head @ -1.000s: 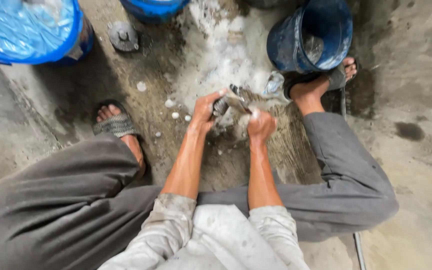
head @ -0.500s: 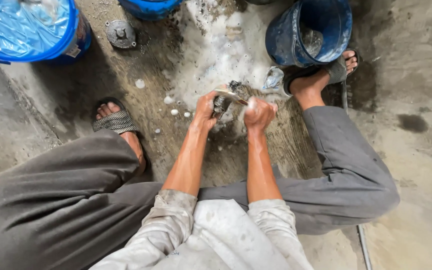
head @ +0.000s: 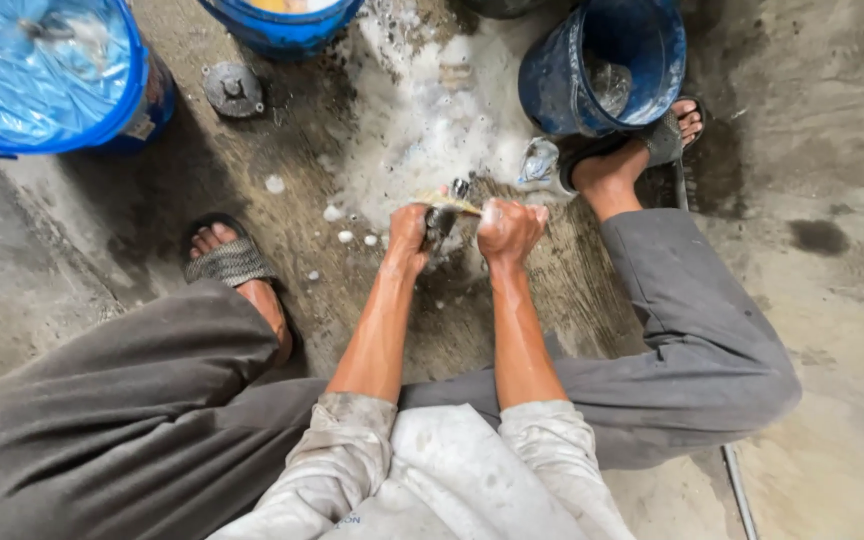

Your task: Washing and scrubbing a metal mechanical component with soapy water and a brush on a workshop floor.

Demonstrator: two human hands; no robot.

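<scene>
My left hand [head: 410, 232] and right hand [head: 508, 228] meet over the floor [head: 832, 330], a small part [head: 442, 217] between them. Foam [head: 422, 120] lies beyond. A bucket [head: 602, 65] stands ahead right beside my foot [head: 632, 155]; a covered tub [head: 42, 70] sits far left.

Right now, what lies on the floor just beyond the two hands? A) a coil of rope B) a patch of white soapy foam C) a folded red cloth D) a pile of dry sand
B: white soapy foam spreads over the wet concrete floor just past the left hand and right hand, beside the tilted blue bucket.
</scene>
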